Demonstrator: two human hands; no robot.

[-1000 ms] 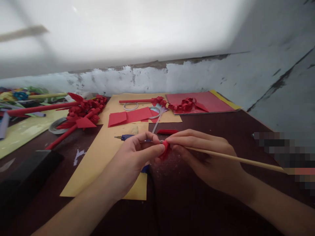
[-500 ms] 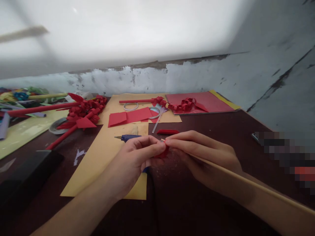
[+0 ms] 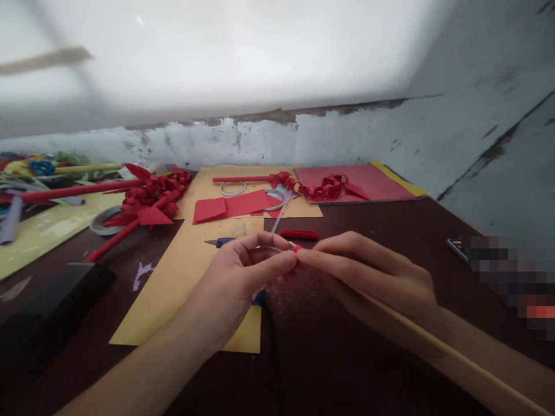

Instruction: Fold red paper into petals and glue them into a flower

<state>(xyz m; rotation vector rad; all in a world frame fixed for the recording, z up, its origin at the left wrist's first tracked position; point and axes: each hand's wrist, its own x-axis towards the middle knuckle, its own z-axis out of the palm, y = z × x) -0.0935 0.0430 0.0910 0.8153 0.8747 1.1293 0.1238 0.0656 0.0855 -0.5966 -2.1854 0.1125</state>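
Between my fingertips, near the middle of the view, is a small piece of red paper (image 3: 296,249) at the tip of a long thin wooden stick (image 3: 437,340). My left hand (image 3: 243,277) pinches the red paper from the left. My right hand (image 3: 381,277) is closed on the stick close to its tip, and the stick runs down to the lower right corner. A folded red strip (image 3: 299,234) lies just beyond the fingers. Behind my left hand, a blue glue gun (image 3: 223,242) is partly hidden, its metal tip pointing left.
Red paper flowers on stems (image 3: 151,199) lie at the left by a black box (image 3: 56,306). Yellow card (image 3: 173,294), red paper (image 3: 234,207) and tape rings (image 3: 233,188) are on the dark table. A red sheet (image 3: 368,185) lies at the back right; a phone (image 3: 457,249) is at the right.
The red paper, hanging below the fingers before, now shows only as a small band at the stick's tip. My right hand has shifted slightly right. The view has moved a little.
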